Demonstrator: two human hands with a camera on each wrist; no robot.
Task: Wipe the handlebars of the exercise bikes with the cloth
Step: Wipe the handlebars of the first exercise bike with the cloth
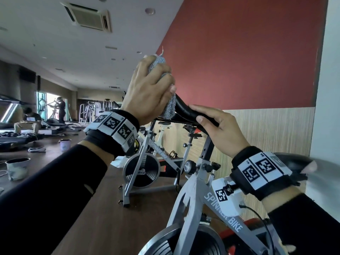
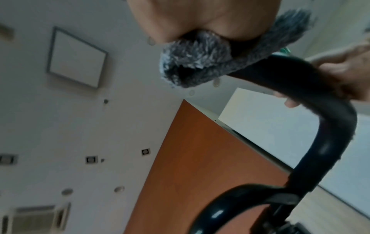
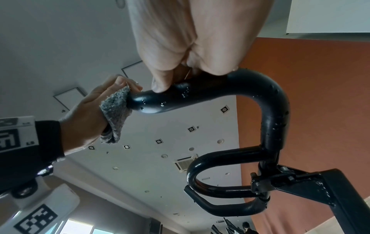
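A black curved handlebar (image 1: 185,112) (image 2: 330,136) (image 3: 276,114) tops the nearest grey exercise bike (image 1: 211,197). My left hand (image 1: 149,91) (image 3: 88,117) grips a grey fluffy cloth (image 1: 165,107) (image 2: 196,63) (image 3: 116,109) wrapped over the bar's raised left end. My right hand (image 1: 219,129) (image 3: 188,47) holds the same bar just to the right of the cloth, fingers curled over its top and thumb under it. Water droplets speckle the bar in the right wrist view.
A second grey bike (image 1: 147,155) and a white one (image 1: 161,135) stand behind along the wood-panelled wall (image 1: 266,133). A red wall (image 1: 248,56) rises above. Cups (image 1: 17,169) and clutter lie on the dark floor at left. People (image 1: 61,109) are far back.
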